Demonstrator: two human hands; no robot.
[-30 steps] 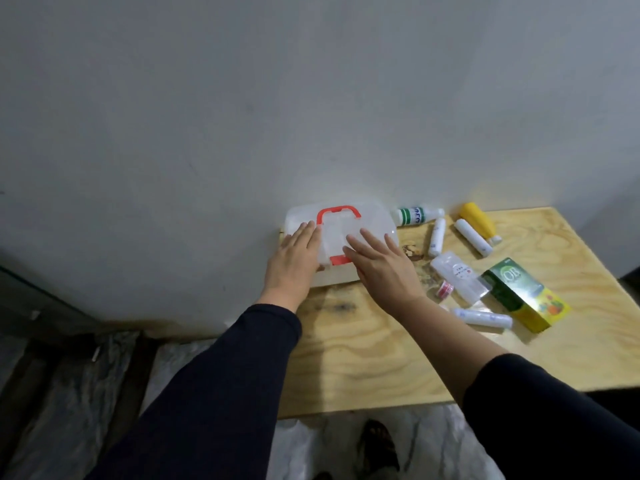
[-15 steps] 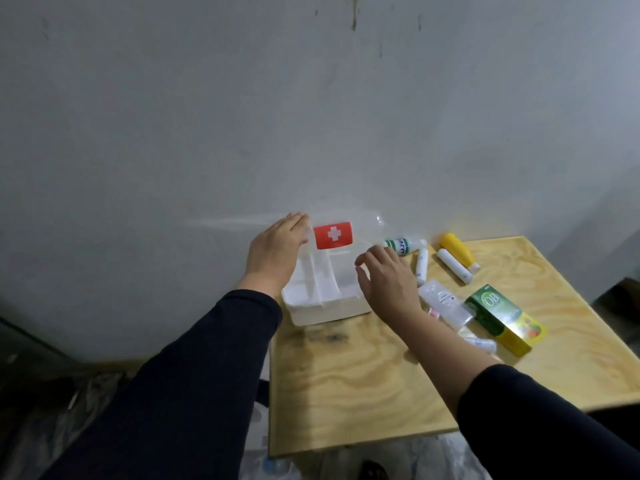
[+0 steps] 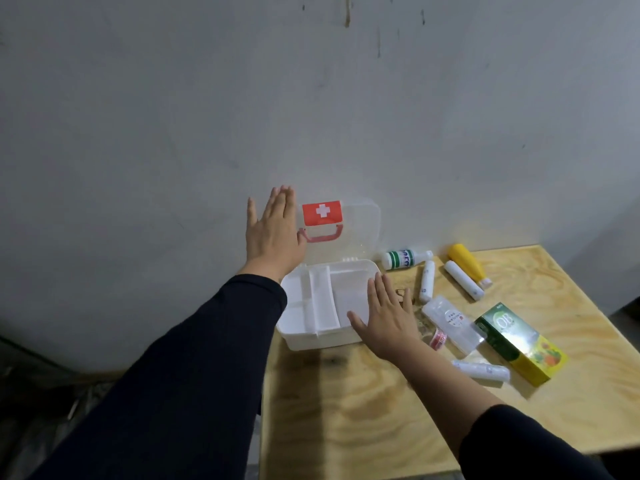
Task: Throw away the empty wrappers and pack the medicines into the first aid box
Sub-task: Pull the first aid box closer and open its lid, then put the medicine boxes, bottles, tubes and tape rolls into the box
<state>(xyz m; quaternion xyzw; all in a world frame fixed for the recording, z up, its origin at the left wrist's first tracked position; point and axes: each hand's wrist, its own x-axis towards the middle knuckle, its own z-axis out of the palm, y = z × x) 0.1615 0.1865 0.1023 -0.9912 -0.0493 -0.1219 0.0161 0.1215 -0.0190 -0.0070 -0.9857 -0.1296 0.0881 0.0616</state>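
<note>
**A:** Up against the wall, left hand (image 3: 273,233) is flat w/ fingers straight, gripping nothing, resting on the lid (image 3: 349,233) edge to prop it upright. Right hand (image 3: 388,317) is spread too, holding nothing, over the right rim of the first aid box (image 3: 311,337), which sits at the bench (image 3: 381,427) back-left corner.

**B:** So lid's open, nothing packed yet imo. Tips?

**A:** Keep the left where it is so the lid doesn't flop shut, and load w/ the right only. Meds are all just right of the box: green-label bottle (image 3: 403,259), yellow bottle (image 3: 465,263), white tubes (image 3: 462,284), green carton (image 3: 519,342). Carton looks biggest, so prob big compartment first. Can't tell which bits are empty wrappers, so check the clear packet (image 3: 450,322) before binning anything.
</note>
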